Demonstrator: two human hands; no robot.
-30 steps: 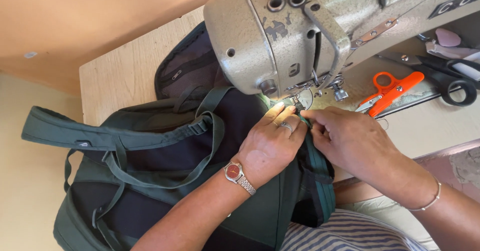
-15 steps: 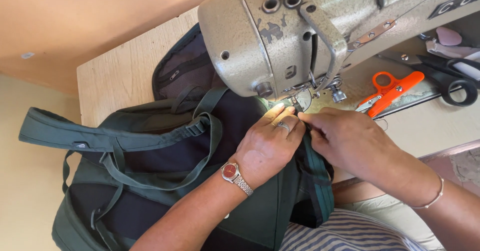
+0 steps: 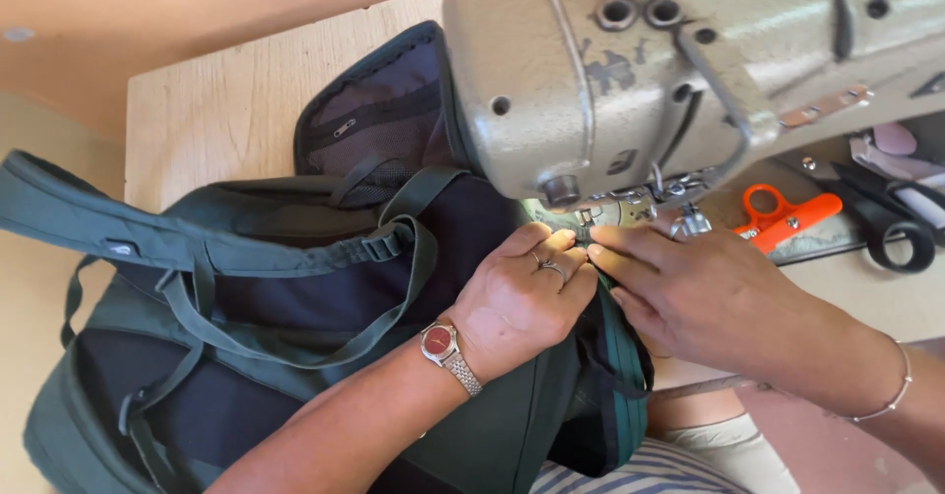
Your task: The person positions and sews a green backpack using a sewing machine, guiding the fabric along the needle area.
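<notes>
Head view, looking down on the grip: left hand (image 3: pixel 522 302) pressed flat on a dark green backpack (image 3: pixel 295 356), fingers together, ring showing, wristwatch (image 3: pixel 439 340) face up, holding cloth taut just in front of the needle area (image 3: pixel 600 214). Right hand (image 3: pixel 704 292) laid alongside, fingertips touching the left's, pinching and steering a green edge of the bag toward the foot; thumb side hidden, so exact pinch hard to tell. Backpack spread across the wooden table (image 3: pixel 212 110) to the left, straps (image 3: pixel 295 258) looped loose on top, open zip pocket tucked behind the machine, lower edge hanging off toward the lap. Grey-green sewing machine (image 3: pixel 689 71) overhead, lamp lighting the stitch spot. Orange snips (image 3: pixel 783 220) and black scissors (image 3: pixel 891 228) parked to the right, within easy reach, well clear of the seam.
</notes>
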